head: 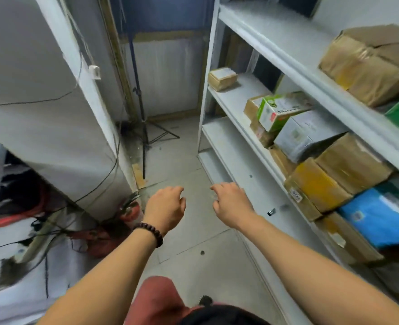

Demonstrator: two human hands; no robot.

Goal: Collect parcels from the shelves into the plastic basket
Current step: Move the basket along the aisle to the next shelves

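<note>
My left hand (166,207) and my right hand (231,202) hang out in front of me over the floor, fingers loosely curled, holding nothing. A white shelf unit (294,55) runs along the right. On its middle shelf sit a small brown parcel (222,78), a green and white box (278,110), a grey box (304,134), brown cardboard parcels (320,186) and a blue parcel (379,214). A large taped brown parcel (369,64) lies on the upper shelf. No plastic basket is in view.
A white cabinet (53,113) with trailing cables stands on the left. A tripod stand (144,127) stands at the far end of the narrow tiled aisle. A red fire extinguisher (130,212) and a power strip (36,240) lie low on the left.
</note>
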